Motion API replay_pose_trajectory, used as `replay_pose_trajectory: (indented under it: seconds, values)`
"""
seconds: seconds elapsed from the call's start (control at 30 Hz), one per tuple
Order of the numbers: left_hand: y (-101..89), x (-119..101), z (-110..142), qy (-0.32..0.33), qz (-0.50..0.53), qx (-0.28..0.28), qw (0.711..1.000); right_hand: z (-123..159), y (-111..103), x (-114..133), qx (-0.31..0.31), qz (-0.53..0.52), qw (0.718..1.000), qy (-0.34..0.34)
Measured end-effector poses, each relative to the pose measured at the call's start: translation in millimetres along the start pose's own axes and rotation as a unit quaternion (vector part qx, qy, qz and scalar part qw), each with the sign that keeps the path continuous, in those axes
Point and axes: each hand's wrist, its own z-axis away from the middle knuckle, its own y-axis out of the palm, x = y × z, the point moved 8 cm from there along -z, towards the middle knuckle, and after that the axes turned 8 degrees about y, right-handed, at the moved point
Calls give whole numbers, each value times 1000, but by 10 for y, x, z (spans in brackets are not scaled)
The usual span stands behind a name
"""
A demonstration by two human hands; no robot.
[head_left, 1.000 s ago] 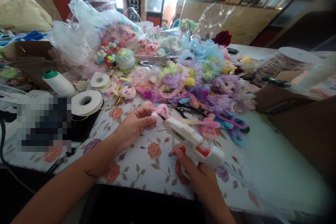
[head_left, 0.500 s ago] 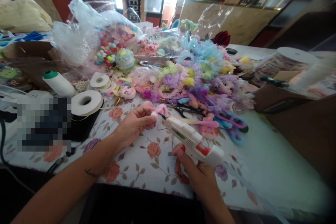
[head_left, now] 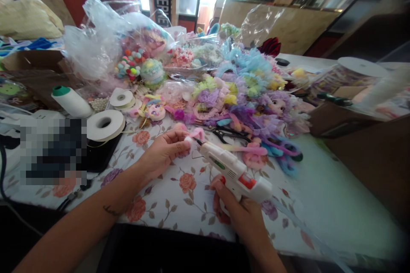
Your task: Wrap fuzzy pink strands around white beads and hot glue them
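My left hand (head_left: 163,151) pinches a small pink fuzzy craft piece (head_left: 193,134) with a white pom-pom at its end, just above the floral tablecloth (head_left: 166,204). My right hand (head_left: 241,217) grips the handle of a white hot glue gun (head_left: 235,171), one finger on its orange trigger. The gun's dark nozzle touches the pink piece at my left fingertips. Black scissors (head_left: 226,133) lie just beyond the nozzle.
A heap of pastel ruffled flowers and dolls (head_left: 243,98) fills the table's middle. White ribbon spools (head_left: 105,124), a green-capped thread cone (head_left: 71,100) and plastic bags of pom-poms (head_left: 128,51) stand at the left. A cardboard box (head_left: 339,115) sits at the right.
The glue gun and my right hand have shifted very slightly toward me. My left hand keeps its pinch on the pink piece.
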Motion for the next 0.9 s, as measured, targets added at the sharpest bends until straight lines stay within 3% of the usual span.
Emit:
replay_pose_trajectory:
  seconds: [0.9]
  values:
    - [-4, 44, 8, -25, 13, -2, 1000, -7, 6, 9, 0, -34, 999, 3]
